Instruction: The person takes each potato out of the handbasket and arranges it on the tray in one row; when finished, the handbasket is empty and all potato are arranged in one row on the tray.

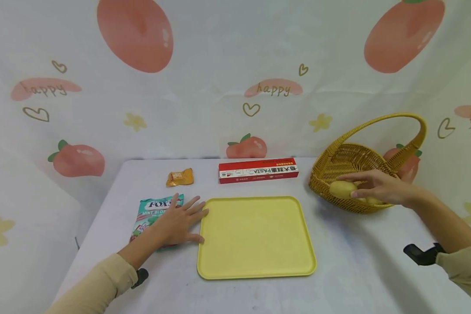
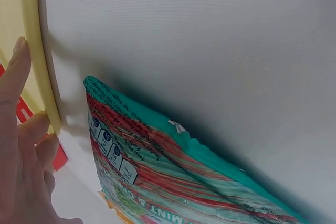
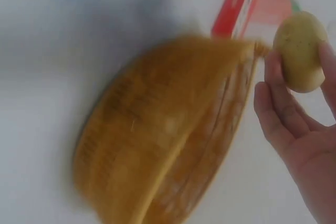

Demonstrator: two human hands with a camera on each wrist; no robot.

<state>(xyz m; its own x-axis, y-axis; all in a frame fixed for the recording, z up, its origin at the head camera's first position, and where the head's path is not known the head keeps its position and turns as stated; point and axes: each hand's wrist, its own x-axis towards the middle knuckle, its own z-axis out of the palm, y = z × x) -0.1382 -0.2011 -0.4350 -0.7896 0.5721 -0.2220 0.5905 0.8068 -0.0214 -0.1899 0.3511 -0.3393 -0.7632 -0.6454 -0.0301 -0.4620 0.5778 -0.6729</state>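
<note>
The potato was held up at two o'clock from the centre of the yellow tray, seen in the head view against the left end of the basket. Its long axis ran roughly nine to three o'clock in that view, and close to twelve to six in the right wrist view. The right hand gripped it, reaching in from four o'clock; the fingers were parted only by the potato's width, the thumb opposing them.

The left hand lay at nine o'clock, its fingers widely spread and holding nothing, with fingertips at the tray's rim. Contact between that hand and the green sweets bag behind it could not be determined.

Paler yellow items sat in the basket beneath the right hand. On the white table, the red pasta box occupied twelve o'clock, lengthwise nine to three; the orange packet was at ten.
</note>
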